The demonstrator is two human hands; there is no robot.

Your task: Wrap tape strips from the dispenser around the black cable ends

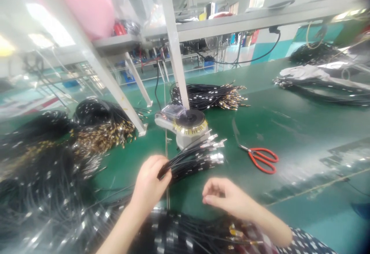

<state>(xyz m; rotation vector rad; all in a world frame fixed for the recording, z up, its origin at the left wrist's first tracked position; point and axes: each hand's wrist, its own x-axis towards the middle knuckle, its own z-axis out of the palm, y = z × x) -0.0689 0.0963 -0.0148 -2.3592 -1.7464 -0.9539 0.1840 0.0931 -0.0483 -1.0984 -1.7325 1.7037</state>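
Note:
My left hand [152, 179] is closed round a bundle of black cables [187, 155], whose ends with white tags and silvery tips point right. Part of that bundle lies on the green table below the hand. My right hand [221, 196] hovers to the right of the bundle with its fingers curled and a gap between thumb and fingers; nothing shows in it. Just beyond the cable ends stands a pale device with a round black top [190, 120] and a yellow marked ring. Red-handled scissors [263, 159] lie on the table to the right.
Piles of black cables with brass-coloured ends [101, 134] fill the left side. More cables [202, 227] lie close to my body. Another cable bundle [214, 95] rests behind the device. White shelf posts [173, 42] rise from the green table [303, 119]. Cables and white material [306, 74] lie far right.

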